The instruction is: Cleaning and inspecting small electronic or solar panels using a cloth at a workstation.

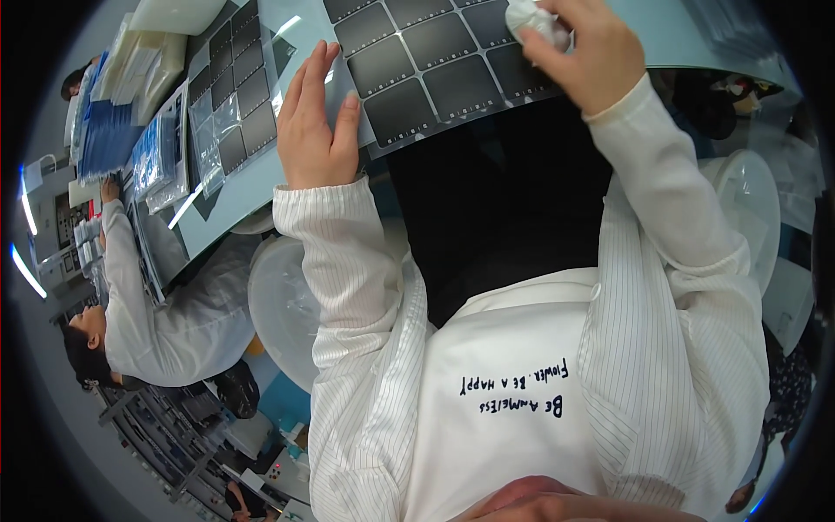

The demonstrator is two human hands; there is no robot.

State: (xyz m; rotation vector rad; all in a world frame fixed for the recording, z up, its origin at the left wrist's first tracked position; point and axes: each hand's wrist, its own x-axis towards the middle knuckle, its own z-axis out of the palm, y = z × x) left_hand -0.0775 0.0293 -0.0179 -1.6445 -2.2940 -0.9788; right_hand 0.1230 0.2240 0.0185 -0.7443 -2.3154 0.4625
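Observation:
A clear sheet of dark rectangular panels (394,105) lies on the pale table in front of me, its near edge at the table's front. My left hand (318,126) rests beside the sheet's left edge, fingers stretched out and thumb apart, holding nothing. In my right hand (600,52) a crumpled white cloth (534,19) is pinched between thumb and fingers, over the sheet's right part. Some of the far panels run out of the picture at the top.
Another sheet of dark panels (246,74) lies to the left on the table (213,224). Beyond it are blue-wrapped packs (155,165) and stacked pale sheets (156,65). A co-worker in a white coat (174,326) sits at the left. White round stools (283,304) stand near the table.

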